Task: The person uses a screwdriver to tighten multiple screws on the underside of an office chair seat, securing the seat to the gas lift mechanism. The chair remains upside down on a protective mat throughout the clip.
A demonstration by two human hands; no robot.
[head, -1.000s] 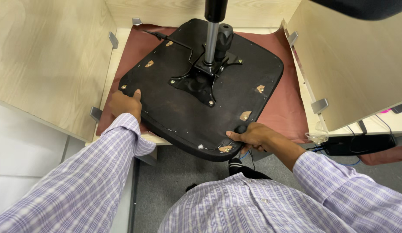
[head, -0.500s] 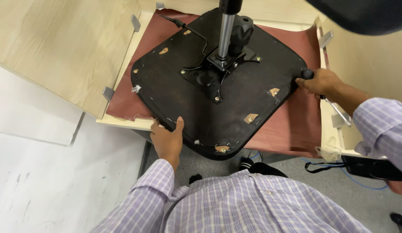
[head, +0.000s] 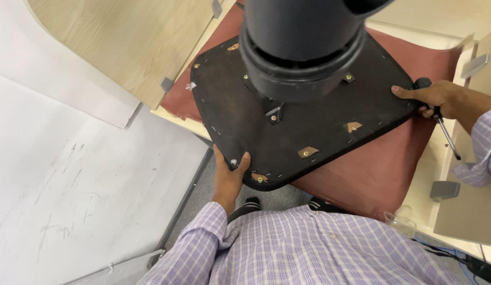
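Head cam: my left hand (head: 228, 177) pinches the seat (head: 309, 121) near edge, right hand (head: 432, 97) wraps the far corner plus a screwdriver (head: 446, 138). Seat's on the red cloth (head: 382, 169); looks stiff, heavy, so I'd grip the rims.

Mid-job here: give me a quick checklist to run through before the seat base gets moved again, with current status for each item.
1. Left hand grips the near edge of the black seat base: ok.
2. Right hand holds the far right edge: ok.
3. Screwdriver is pinched in the right hand alongside the base, so that grip is shared: not ok.
4. Base rests on the maroon cloth: ok.
5. Black column blocks the centre mechanism from view: cannot tell.
6. Visible bracket screws seated: cannot tell.
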